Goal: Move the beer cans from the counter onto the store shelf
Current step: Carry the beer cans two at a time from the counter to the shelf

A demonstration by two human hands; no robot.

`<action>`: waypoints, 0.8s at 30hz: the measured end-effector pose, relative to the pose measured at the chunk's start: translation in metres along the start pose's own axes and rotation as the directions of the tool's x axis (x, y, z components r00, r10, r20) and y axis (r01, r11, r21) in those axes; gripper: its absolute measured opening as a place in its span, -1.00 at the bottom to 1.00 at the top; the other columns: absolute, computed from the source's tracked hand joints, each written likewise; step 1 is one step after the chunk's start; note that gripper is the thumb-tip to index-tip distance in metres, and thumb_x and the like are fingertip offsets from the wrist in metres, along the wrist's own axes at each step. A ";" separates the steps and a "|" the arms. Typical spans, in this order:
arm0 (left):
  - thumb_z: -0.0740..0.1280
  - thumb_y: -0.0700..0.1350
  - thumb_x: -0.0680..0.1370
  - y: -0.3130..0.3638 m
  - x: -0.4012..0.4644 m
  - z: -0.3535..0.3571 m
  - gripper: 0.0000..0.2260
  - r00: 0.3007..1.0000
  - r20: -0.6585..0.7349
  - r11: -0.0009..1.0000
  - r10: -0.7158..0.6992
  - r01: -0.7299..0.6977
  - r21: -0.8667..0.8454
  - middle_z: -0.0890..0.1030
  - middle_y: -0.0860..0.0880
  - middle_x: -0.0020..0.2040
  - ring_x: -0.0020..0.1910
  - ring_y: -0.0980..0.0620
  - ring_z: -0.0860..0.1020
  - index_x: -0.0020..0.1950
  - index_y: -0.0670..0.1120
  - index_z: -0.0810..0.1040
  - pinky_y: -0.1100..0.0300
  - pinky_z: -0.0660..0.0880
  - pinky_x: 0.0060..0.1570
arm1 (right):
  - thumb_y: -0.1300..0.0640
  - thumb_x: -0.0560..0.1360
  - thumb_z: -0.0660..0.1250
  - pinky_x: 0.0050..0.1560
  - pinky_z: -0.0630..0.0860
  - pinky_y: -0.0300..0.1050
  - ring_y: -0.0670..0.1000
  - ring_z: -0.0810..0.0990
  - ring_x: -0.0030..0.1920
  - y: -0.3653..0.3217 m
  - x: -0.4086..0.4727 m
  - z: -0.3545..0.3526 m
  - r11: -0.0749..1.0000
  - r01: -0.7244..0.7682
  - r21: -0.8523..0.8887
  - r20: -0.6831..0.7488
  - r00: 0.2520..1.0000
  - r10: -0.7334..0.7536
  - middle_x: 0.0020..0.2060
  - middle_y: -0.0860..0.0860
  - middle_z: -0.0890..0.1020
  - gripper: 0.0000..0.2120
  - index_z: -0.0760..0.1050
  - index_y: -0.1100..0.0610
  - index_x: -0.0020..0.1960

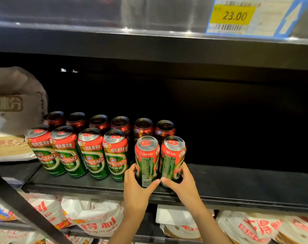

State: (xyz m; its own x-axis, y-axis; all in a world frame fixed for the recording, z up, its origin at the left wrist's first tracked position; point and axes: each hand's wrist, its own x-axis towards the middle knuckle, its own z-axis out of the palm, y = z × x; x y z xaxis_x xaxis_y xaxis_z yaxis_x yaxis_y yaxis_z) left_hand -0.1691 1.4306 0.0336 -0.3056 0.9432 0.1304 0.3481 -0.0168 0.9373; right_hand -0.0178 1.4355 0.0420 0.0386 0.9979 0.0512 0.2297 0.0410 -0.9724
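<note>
On the shelf (246, 184), both hands grip Tsingtao cans (147, 161), price tag (235, 15) reading 23.00.

Head cam, close, facing shelf (237, 184)

Non-task stuff: yellow price tag (235, 14) reading 23.00 with a barcode under it, clipped in the clear strip on the upper shelf edge (149, 35), top right. Brownish flour sack (14, 101) with large printed characters sits far left, on top of a tan flour bag (8, 147). White bags with red lettering (90, 217) fill the lower level. Dark diagonal bar (26, 210) crosses bottom left.
</note>
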 end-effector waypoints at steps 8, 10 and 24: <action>0.55 -0.11 0.32 -0.008 -0.002 -0.004 -0.38 0.999 -0.015 0.996 -0.030 0.029 -0.079 0.46 0.06 0.17 0.17 0.16 0.40 0.28 -0.04 0.33 0.24 0.35 0.15 | 0.15 0.39 0.50 -0.07 0.43 -0.54 -0.40 0.49 0.09 -0.002 0.000 -0.002 1.000 -0.019 -0.009 0.023 1.000 0.020 0.14 -0.23 0.55 -0.42 0.34 -0.07 0.31; 0.54 -0.09 0.33 -0.013 -0.002 -0.006 -0.39 1.000 -0.019 0.998 -0.008 0.006 -0.070 0.47 0.06 0.20 0.21 0.12 0.41 0.30 -0.03 0.37 0.18 0.37 0.22 | 0.19 0.40 0.48 -0.05 0.41 -0.55 -0.41 0.48 0.10 -0.001 0.001 -0.005 1.000 -0.025 -0.019 0.045 0.999 0.025 0.14 -0.23 0.55 -0.46 0.35 -0.10 0.27; 0.42 -0.07 0.46 -0.020 -0.003 -0.009 -0.38 0.997 0.060 0.999 0.051 -0.051 0.003 0.38 0.01 0.38 0.34 0.10 0.32 0.46 -0.04 0.23 0.22 0.27 0.27 | 0.09 0.36 0.53 -0.05 0.45 -0.52 -0.25 0.47 0.19 0.003 0.003 0.004 0.999 -0.022 -0.048 0.003 1.000 0.022 0.21 -0.15 0.50 -0.34 0.31 -0.02 0.37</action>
State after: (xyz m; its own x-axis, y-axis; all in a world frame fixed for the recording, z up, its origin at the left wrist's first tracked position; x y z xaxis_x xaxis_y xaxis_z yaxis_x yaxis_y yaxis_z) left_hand -0.1835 1.4255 0.0170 -0.2339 0.9593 0.1581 0.3655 -0.0639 0.9286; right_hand -0.0212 1.4386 0.0387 0.0411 0.9987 0.0289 0.2748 0.0166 -0.9614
